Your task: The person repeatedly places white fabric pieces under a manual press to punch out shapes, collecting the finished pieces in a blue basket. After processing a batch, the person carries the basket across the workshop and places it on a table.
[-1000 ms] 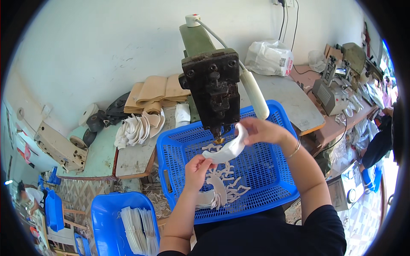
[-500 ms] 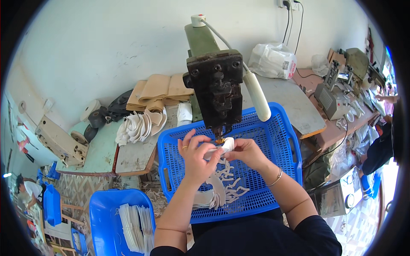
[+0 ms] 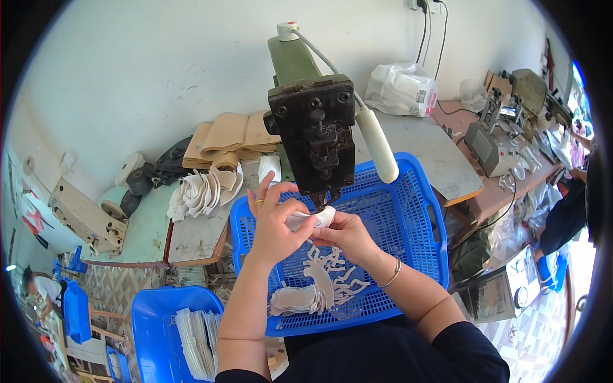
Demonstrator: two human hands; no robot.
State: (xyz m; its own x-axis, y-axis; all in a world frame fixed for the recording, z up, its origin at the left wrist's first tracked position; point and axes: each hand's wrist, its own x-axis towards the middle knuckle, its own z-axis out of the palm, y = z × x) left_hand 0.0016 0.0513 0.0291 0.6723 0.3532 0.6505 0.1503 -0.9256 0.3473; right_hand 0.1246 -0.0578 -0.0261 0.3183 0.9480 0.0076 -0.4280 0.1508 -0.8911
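Observation:
My left hand (image 3: 276,220) and my right hand (image 3: 350,239) pinch a curved white piece of sheet material (image 3: 324,217) between them. They hold it just below the narrow tip of a black machine head (image 3: 313,140) on a green arm. Thumb and forefinger of the left hand grip one end, its other fingers raised. My right fingers grip the other end. Under my hands sits a blue mesh basket (image 3: 440,246). In it lie a stack of off-white cut pieces (image 3: 295,300) and narrow curled strips (image 3: 348,287).
A blue tub (image 3: 153,332) at lower left holds stacked white pieces (image 3: 196,341). White curved pieces (image 3: 203,193) and tan sheets (image 3: 223,143) lie on the left bench. A white handle (image 3: 378,147) hangs beside the machine head. Another person (image 3: 568,204) is at far right.
The white piece and both hands have shifted slightly left and toward me, away from the machine tip. The whole view has moved a little too.

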